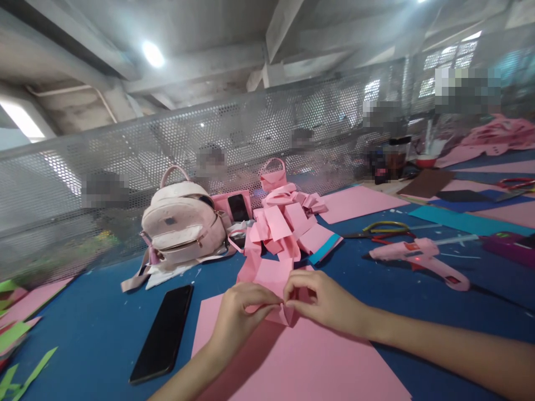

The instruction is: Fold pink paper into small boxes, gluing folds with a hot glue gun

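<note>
My left hand [246, 309] and my right hand [320, 301] meet at the near edge of a folded pink paper piece [270, 273]. Both hands pinch it between thumb and fingers, with the fingertips almost touching. The piece has upright folded sides, partly hidden behind my hands. Beneath it lies a large flat pink paper sheet [309, 365]. Just beyond stands a heap of folded pink paper pieces [278, 223], with a small pink paper bag with a handle [273, 177] at its top.
To the left lie a black phone [162, 334] and a pale backpack [184, 220]. At right are a pink glue gun [422, 256], its red light lit, and yellow-handled scissors [387, 228]. A perforated metal screen [251, 133] runs along the back. Green paper strips [25, 379] lie near left.
</note>
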{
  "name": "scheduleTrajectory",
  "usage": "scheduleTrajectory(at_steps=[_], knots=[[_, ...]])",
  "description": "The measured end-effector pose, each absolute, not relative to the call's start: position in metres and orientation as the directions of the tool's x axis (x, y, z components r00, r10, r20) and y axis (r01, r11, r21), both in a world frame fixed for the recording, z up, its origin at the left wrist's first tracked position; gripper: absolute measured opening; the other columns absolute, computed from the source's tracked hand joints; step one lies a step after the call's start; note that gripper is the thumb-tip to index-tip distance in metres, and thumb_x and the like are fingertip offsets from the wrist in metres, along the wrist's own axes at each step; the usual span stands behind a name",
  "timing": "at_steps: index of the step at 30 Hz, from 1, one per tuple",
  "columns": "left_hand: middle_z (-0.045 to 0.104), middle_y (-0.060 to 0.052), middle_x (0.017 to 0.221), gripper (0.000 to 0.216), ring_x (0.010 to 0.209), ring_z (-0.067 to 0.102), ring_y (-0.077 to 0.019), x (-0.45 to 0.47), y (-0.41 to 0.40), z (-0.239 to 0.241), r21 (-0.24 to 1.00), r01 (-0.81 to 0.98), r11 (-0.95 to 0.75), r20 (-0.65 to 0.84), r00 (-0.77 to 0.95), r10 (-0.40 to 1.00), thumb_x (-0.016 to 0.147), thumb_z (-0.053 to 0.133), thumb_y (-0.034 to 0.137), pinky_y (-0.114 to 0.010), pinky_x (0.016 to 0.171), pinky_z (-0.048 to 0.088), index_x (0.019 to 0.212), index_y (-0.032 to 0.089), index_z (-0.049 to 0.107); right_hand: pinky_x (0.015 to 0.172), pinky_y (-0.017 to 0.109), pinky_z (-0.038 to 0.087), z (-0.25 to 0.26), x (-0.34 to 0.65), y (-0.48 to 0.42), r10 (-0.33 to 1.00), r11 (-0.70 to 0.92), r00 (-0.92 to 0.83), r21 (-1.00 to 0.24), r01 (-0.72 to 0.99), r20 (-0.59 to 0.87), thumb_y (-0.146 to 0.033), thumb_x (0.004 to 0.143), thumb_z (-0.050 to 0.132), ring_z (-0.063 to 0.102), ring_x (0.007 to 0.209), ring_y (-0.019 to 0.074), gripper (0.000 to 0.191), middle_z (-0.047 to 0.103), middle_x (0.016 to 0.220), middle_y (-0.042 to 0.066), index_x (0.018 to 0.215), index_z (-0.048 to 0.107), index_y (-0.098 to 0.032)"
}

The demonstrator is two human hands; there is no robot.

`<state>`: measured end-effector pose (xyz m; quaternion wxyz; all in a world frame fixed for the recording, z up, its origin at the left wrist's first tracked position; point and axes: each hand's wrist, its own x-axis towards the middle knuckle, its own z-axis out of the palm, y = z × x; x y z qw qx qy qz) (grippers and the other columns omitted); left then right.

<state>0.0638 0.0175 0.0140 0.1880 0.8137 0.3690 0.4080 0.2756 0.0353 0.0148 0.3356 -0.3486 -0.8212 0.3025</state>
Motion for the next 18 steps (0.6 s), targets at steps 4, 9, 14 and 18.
scheduleTrajectory(at_steps=[4,9,14,18], knots=[[0.077,0.001,0.081,0.012,0.075,0.07,-0.0179,0.063,0.018,0.012,0.609,0.468,-0.641,0.5,0.401,0.768,0.077,0.075,0.013,-0.026,0.071,0.05,0.082,0.023,0.077,0.07,0.022,0.04,0.014,0.277,0.036,0.777,0.569,-0.536,-0.733,0.373,0.33,-0.013,0.079,0.067,0.055,0.072,0.0112,0.007,0.068,0.078,-0.005,0.077,0.065,-0.019],[0.077,0.001,0.086,0.013,0.078,0.07,-0.0177,0.057,0.022,0.002,0.556,0.498,-0.665,0.522,0.414,0.746,0.078,0.074,0.014,-0.027,0.073,0.05,0.087,0.024,0.075,0.069,0.022,0.039,0.014,0.278,0.039,0.773,0.584,-0.542,-0.705,0.403,0.33,-0.015,0.08,0.067,0.056,0.073,0.0118,0.005,0.068,0.079,-0.004,0.078,0.066,-0.019],[0.076,-0.001,0.099,0.021,0.087,0.07,-0.0203,0.04,0.03,0.001,0.348,0.628,-0.696,0.553,0.462,0.693,0.081,0.072,0.021,-0.029,0.074,0.051,0.102,0.025,0.071,0.069,0.022,0.04,0.013,0.283,0.046,0.713,0.681,-0.57,-0.598,0.423,0.409,-0.015,0.084,0.065,0.057,0.075,0.0119,0.004,0.066,0.083,-0.002,0.083,0.064,-0.019],[0.073,-0.006,0.1,0.043,0.079,0.067,-0.0247,0.024,0.03,0.014,-0.009,0.818,-0.575,0.475,0.509,0.718,0.078,0.076,0.031,-0.034,0.067,0.05,0.117,0.021,0.063,0.067,0.023,0.041,0.015,0.292,0.057,0.486,0.874,-0.695,-0.304,0.379,0.53,-0.017,0.091,0.056,0.057,0.078,0.0127,0.009,0.065,0.086,0.002,0.086,0.063,-0.018]])
